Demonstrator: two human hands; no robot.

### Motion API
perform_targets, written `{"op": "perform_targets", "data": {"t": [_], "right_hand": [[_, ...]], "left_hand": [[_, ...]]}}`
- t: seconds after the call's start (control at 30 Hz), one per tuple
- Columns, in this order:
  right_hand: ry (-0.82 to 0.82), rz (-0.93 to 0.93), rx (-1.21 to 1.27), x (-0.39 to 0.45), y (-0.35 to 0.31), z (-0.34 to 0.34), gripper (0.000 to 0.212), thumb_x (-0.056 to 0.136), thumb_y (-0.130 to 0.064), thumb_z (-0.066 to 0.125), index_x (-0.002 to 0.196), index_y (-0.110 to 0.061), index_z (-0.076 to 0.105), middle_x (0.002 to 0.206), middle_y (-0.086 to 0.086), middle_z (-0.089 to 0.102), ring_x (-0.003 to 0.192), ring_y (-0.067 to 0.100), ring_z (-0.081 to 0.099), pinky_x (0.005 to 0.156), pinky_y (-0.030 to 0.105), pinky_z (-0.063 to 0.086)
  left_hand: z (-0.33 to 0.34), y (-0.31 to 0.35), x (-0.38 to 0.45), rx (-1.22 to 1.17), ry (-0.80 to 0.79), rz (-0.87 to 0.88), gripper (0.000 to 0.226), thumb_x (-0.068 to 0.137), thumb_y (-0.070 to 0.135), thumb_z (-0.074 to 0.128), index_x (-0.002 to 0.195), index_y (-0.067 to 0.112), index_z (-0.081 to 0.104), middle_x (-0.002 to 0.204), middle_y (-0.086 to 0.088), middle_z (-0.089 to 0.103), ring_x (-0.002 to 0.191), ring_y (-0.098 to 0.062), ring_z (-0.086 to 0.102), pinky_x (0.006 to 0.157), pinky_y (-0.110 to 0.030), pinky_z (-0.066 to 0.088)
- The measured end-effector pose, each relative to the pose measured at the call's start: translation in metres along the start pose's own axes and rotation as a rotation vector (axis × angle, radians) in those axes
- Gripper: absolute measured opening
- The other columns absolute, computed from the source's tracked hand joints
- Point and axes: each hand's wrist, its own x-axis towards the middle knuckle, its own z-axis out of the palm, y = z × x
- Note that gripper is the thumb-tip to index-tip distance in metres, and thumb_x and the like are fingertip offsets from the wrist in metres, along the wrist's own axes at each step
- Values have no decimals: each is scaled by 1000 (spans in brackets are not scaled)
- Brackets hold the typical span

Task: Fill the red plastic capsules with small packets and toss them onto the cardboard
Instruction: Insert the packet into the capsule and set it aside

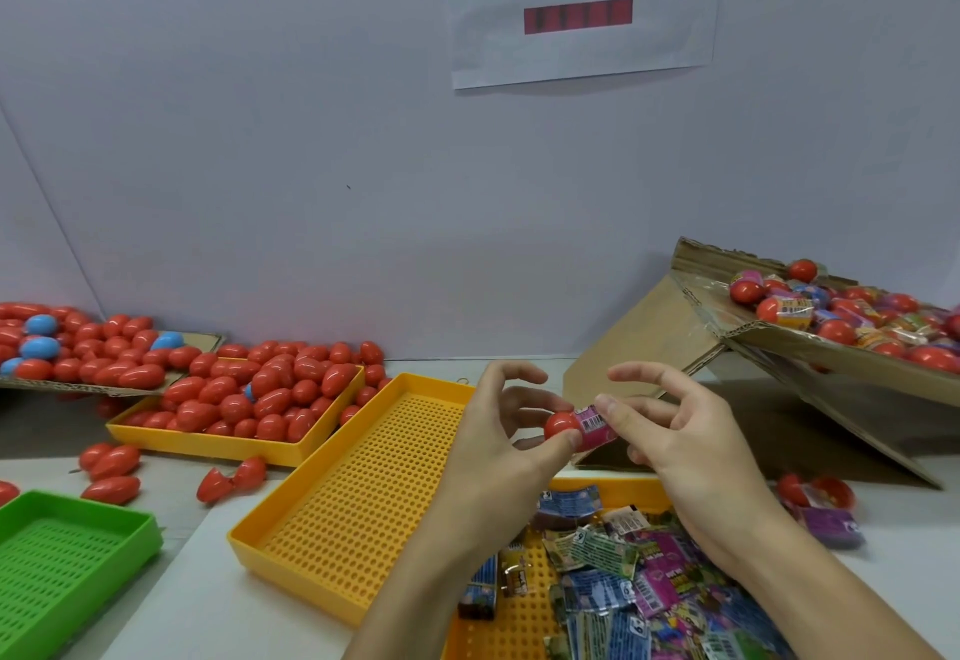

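Observation:
My left hand (501,430) pinches a red capsule (561,424) between thumb and fingers above the long yellow tray (363,498). My right hand (675,430) holds a pink packet (596,426) whose end sits against the capsule's open side. Several colourful packets (623,586) lie piled in the tray's near end, under my forearms. The tilted cardboard (769,342) at the right carries several filled red capsules (836,332) with packets sticking out.
A second yellow tray (218,443) heaped with closed red capsules stands at the left, beside a flat cardboard sheet (78,388) with red and blue capsules. A green tray (67,560) sits at the near left. Loose capsules (111,467) lie on the table; an open capsule (826,490) lies right.

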Motion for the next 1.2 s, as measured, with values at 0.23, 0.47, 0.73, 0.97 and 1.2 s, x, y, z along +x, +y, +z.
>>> {"op": "perform_targets", "data": {"t": [0.23,0.47,0.73,0.97,1.2], "right_hand": [[19,-17,19,-2,-2,2,34,73,-29,72,106,-22,64,82,11,77,73,25,75,58,18,54],[26,-42,12,-1,-2,3,34,73,-30,70,105,-22,64,81,9,77,71,21,74,57,16,53],[28,-61,-12,-1,0,1,21,84,-16,70,103,-21,65,80,8,77,69,22,74,58,17,54],[12,-92,-85,-1,0,1,22,84,-16,72,104,-22,65,81,5,77,72,21,75,64,20,57],[5,-145,-194,-1,1,0,22,84,-20,73,104,-24,65,81,-2,77,72,13,74,66,14,54]], "left_hand": [[0,-1,0,24,8,-9,42,81,6,79,108,24,54,95,2,71,91,-6,69,70,-16,53],[0,-1,1,22,18,-27,40,80,9,80,108,23,55,95,1,72,89,-8,70,70,-18,53],[0,-2,2,37,18,-41,41,79,10,82,108,22,56,94,1,72,87,-8,70,68,-18,54],[0,-2,1,48,11,-25,42,78,9,82,109,20,56,94,1,73,87,-6,70,70,-18,55],[1,-2,1,68,31,3,37,78,17,83,108,25,62,95,4,73,88,-6,70,71,-17,54]]}}
